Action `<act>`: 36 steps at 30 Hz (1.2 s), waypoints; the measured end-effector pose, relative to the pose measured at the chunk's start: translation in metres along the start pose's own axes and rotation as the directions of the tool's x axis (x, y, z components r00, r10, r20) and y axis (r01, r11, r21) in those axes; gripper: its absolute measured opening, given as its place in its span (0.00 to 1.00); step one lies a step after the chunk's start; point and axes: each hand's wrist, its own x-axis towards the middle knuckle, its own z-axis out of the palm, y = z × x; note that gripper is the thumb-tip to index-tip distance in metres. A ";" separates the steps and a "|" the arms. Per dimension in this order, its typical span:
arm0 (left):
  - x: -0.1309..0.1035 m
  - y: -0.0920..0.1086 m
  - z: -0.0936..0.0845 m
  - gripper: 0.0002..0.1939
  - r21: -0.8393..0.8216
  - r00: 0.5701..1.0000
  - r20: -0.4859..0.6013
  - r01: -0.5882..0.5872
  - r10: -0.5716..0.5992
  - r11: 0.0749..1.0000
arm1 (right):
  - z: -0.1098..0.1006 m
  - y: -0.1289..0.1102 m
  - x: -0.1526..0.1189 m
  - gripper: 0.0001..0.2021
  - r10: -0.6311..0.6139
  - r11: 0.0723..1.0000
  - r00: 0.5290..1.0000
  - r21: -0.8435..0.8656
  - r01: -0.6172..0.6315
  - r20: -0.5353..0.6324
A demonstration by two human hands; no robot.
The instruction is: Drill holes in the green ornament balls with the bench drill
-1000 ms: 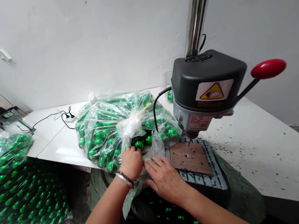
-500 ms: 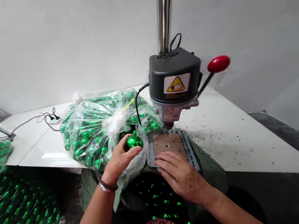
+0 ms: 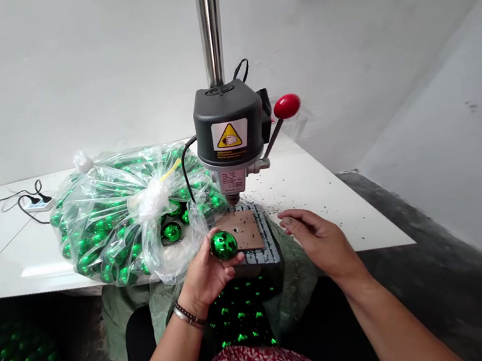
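Observation:
My left hand [image 3: 207, 274] cradles a shiny green bauble [image 3: 224, 245] in its curled fingers, in front of the drill press [image 3: 228, 124] and over the near left edge of its base. Small dark marks show on the bauble; I cannot tell holes from reflections. My right hand [image 3: 322, 244] hovers right of the base, touching neither the press nor the bauble. Its thumb lies close to the curled forefinger, with nothing visible between them. On the base lies a brown board [image 3: 246, 228] with a hole, below the drill chuck [image 3: 233, 199].
A clear plastic bag [image 3: 105, 220] of green baubles stands left of the press, its mouth open beside my left hand. The red-knobbed lever [image 3: 286, 106] sticks out right. Dark shavings litter the white table [image 3: 342, 213]. More baubles [image 3: 244, 314] lie below, near my lap.
My left hand has brought the bauble from beside the bag to the front of the press. My right hand has left the board and moved right. The camera view has shifted right.

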 end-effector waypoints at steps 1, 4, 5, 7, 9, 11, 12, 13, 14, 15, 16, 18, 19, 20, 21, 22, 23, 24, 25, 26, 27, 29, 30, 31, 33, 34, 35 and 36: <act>0.002 0.000 0.000 0.32 0.023 0.999 -0.020 -0.026 0.026 0.999 | -0.002 0.001 0.003 0.23 0.017 1.000 1.000 0.015 -0.017 0.008; 0.012 0.002 -0.001 0.29 0.312 0.967 -0.124 -0.177 0.225 0.933 | -0.005 0.002 0.006 0.24 0.050 0.998 0.998 0.038 -0.051 0.031; 0.017 0.004 -0.002 0.28 0.467 0.937 -0.139 -0.222 0.319 0.856 | -0.004 0.003 0.005 0.24 0.055 0.998 0.998 0.036 -0.056 0.038; 0.025 0.007 -0.002 0.28 0.742 0.868 -0.101 -0.260 0.486 0.618 | -0.001 0.004 0.003 0.23 0.054 0.998 0.997 0.019 -0.055 0.056; 0.035 0.009 -0.002 0.28 0.882 0.827 -0.017 -0.253 0.562 0.399 | 0.009 0.004 0.002 0.21 0.029 0.999 0.996 -0.018 -0.027 0.088; 0.044 0.009 -0.002 0.27 0.929 0.808 0.042 -0.247 0.587 0.274 | 0.024 0.005 0.004 0.17 -0.018 0.997 0.990 -0.066 0.027 0.142; 0.048 0.008 -0.003 0.27 0.939 0.804 0.071 -0.254 0.590 0.233 | 0.032 0.005 0.007 0.15 -0.044 0.994 0.983 -0.089 0.061 0.176; 0.052 0.007 -0.005 0.27 0.943 0.801 0.103 -0.267 0.590 0.198 | 0.041 0.005 0.011 0.14 -0.066 0.990 0.975 -0.111 0.092 0.214; 0.055 0.005 -0.006 0.27 0.944 0.799 0.136 -0.284 0.586 0.168 | 0.048 0.006 0.016 0.14 -0.083 0.984 0.964 -0.131 0.119 0.252; 0.057 0.003 -0.008 0.27 0.942 0.798 0.168 -0.303 0.579 0.143 | 0.055 0.006 0.021 0.14 -0.096 0.979 0.951 -0.145 0.144 0.294; 0.059 0.002 -0.010 0.27 0.939 0.796 0.196 -0.320 0.572 0.124 | 0.061 0.007 0.026 0.14 -0.109 0.974 0.936 -0.154 0.168 0.334; 0.061 0.001 -0.013 0.26 0.934 0.795 0.230 -0.342 0.561 0.101 | 0.068 0.008 0.036 0.14 -0.131 0.964 0.906 -0.163 0.211 0.402; 0.061 0.001 -0.014 0.26 0.933 0.798 0.236 -0.346 0.554 0.100 | 0.070 0.008 0.040 0.15 -0.135 0.960 0.894 -0.167 0.225 0.428; 0.060 0.002 -0.015 0.25 0.932 0.806 0.236 -0.345 0.543 0.108 | 0.072 0.009 0.045 0.16 -0.133 0.957 0.885 -0.175 0.232 0.447; 0.060 0.003 -0.015 0.25 0.932 0.817 0.227 -0.340 0.530 0.125 | 0.072 0.010 0.049 0.16 -0.121 0.955 0.878 -0.187 0.230 0.463; 0.060 0.005 -0.015 0.25 0.933 0.829 0.209 -0.329 0.518 0.149 | 0.072 0.011 0.053 0.17 -0.102 0.954 0.873 -0.201 0.222 0.477; 0.060 0.007 -0.014 0.25 0.933 0.841 0.183 -0.311 0.508 0.179 | 0.072 0.012 0.057 0.17 -0.081 0.954 0.868 -0.215 0.210 0.490; 0.061 0.009 -0.013 0.26 0.934 0.851 0.151 -0.289 0.502 0.210 | 0.071 0.013 0.060 0.17 -0.062 0.954 0.862 -0.224 0.199 0.503; 0.062 0.011 -0.012 0.26 0.934 0.859 0.119 -0.267 0.497 0.238 | 0.070 0.014 0.064 0.17 -0.046 0.955 0.854 -0.228 0.190 0.518; 0.063 0.013 -0.011 0.27 0.933 0.865 0.090 -0.247 0.494 0.263 | 0.069 0.014 0.066 0.18 -0.034 0.956 0.845 -0.228 0.182 0.534; 0.064 0.014 -0.010 0.27 0.930 0.869 0.068 -0.233 0.491 0.283 | 0.068 0.014 0.069 0.19 -0.023 0.958 0.836 -0.227 0.175 0.549; 0.065 0.016 -0.007 0.27 0.924 0.873 0.043 -0.220 0.486 0.314 | 0.064 0.013 0.070 0.20 -0.002 0.961 0.822 -0.225 0.159 0.569; 0.065 0.016 -0.006 0.27 0.920 0.873 0.039 -0.221 0.486 0.324 | 0.063 0.012 0.070 0.19 0.010 0.962 0.820 -0.228 0.147 0.572; 0.065 0.016 -0.006 0.27 0.916 0.872 0.037 -0.225 0.487 0.332 | 0.062 0.010 0.069 0.18 0.022 0.963 0.820 -0.232 0.136 0.572; 0.064 0.015 -0.005 0.27 0.909 0.876 0.042 -0.234 0.481 0.345 | 0.060 0.006 0.066 0.16 0.035 0.965 0.821 -0.234 0.122 0.570; 0.064 0.015 -0.004 0.27 0.907 0.880 0.048 -0.237 0.473 0.349 | 0.059 0.004 0.064 0.16 0.035 0.966 0.820 -0.231 0.119 0.571; 0.063 0.015 -0.004 0.28 0.906 0.885 0.051 -0.236 0.464 0.351 | 0.059 0.002 0.062 0.16 0.033 0.967 0.818 -0.227 0.120 0.575; 0.063 0.015 -0.003 0.28 0.909 0.889 0.052 -0.231 0.455 0.348 | 0.058 0.000 0.061 0.17 0.028 0.967 0.815 -0.221 0.124 0.579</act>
